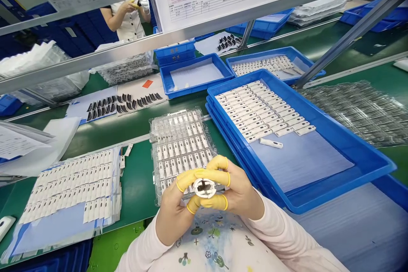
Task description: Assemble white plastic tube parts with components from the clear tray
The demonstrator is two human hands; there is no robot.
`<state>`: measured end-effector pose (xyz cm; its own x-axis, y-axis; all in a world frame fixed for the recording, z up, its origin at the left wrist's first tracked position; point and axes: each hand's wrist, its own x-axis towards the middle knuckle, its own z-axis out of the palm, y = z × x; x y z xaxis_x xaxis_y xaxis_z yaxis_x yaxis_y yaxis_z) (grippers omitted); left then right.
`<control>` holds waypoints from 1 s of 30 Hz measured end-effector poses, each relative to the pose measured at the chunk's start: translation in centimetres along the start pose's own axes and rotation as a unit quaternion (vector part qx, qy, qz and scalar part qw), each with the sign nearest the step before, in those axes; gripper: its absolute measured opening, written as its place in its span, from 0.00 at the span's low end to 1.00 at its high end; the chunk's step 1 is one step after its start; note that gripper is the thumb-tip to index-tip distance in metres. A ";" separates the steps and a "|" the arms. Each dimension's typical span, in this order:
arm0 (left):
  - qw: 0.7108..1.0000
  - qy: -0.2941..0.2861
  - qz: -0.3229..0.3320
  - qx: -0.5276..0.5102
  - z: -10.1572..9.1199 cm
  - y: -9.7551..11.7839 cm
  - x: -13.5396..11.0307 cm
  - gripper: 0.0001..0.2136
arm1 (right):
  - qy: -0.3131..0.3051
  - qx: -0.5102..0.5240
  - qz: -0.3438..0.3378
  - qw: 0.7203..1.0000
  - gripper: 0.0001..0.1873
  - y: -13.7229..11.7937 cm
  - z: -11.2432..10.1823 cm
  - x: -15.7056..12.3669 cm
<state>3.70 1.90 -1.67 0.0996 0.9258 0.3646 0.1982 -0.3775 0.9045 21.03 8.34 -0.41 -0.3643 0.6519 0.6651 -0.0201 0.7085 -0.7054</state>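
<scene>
A white plastic housing is held end-on toward me, its oval opening showing a dark inside. Yellow finger cots cover fingertips on both hands. My left hand grips the housing from the left, and my right hand grips it from the right, thumbs below and fingers above. Just beyond my hands lies a clear blister tray with rows of similar white pieces. To the right, a blue tray carries rows of white housings, one lying apart from the rows.
At left, white pieces lie in rows on a paper-covered stack. Dark curved parts rest on paper farther back. Another blue bin stands behind. A metal rail crosses above the bench, and a co-worker is beyond it.
</scene>
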 end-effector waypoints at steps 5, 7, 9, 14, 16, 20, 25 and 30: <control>0.973 0.045 -0.183 -0.137 0.0 0.2 0.4 0.15 | 0.057 0.139 0.103 0.983 0.10 0.5 0.1 -0.3; 0.940 0.014 -0.256 -0.224 -0.2 0.3 0.7 0.17 | 0.056 0.171 0.160 0.970 0.05 0.6 0.1 -0.5; 0.915 -0.021 -0.290 -0.279 -0.4 0.5 1.0 0.20 | 0.039 0.160 0.200 0.966 0.05 0.7 0.1 -0.5; 0.890 -0.046 -0.336 -0.304 -0.1 0.8 1.6 0.23 | -0.042 0.110 0.265 0.957 0.15 0.3 0.1 0.4; 0.889 -0.033 -0.344 -0.300 0.0 0.8 1.7 0.23 | -0.050 0.111 0.294 0.948 0.14 0.1 0.1 1.1; 0.898 -0.016 -0.310 -0.313 -0.1 0.7 1.6 0.20 | -0.021 0.204 0.304 0.930 0.12 0.4 0.1 1.9; 0.867 -0.038 -0.310 -0.389 -0.6 1.0 1.5 0.16 | 0.010 0.302 0.282 0.911 0.16 1.9 0.4 1.4; 0.819 -0.046 -0.345 -0.456 -0.7 1.4 2.0 0.15 | 0.016 0.361 0.259 0.896 0.14 2.7 1.2 1.0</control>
<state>3.54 3.22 0.45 0.3517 0.8925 -0.2824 -0.5688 0.4433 0.6928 19.49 10.64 -1.92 -0.4719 0.8582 0.2020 -0.4577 -0.0426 -0.8881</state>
